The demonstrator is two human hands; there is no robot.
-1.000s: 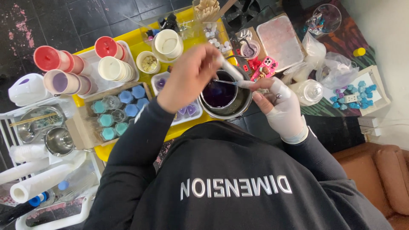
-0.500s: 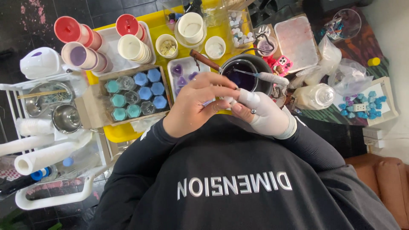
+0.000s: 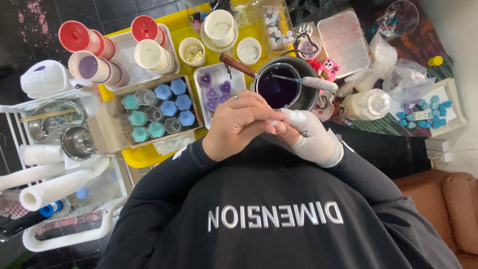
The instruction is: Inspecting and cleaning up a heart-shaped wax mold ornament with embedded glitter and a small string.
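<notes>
The bare left hand (image 3: 239, 124) pinches the fingertip of the white glove (image 3: 311, 142) on the right hand (image 3: 308, 139) — grip closed on glove fabric, right fingers curled, holding nothing else. At twelve o'clock sits the pot of dark purple liquid (image 3: 279, 89) — a stirrer (image 3: 308, 82) rests across its rim.

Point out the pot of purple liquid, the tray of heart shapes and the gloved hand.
Pot (image 3: 277, 90), head view, on the purple liquid.
Tray (image 3: 203, 93), head view, on its white base.
Gloved hand (image 3: 311, 139), head view, back of hand.
</notes>
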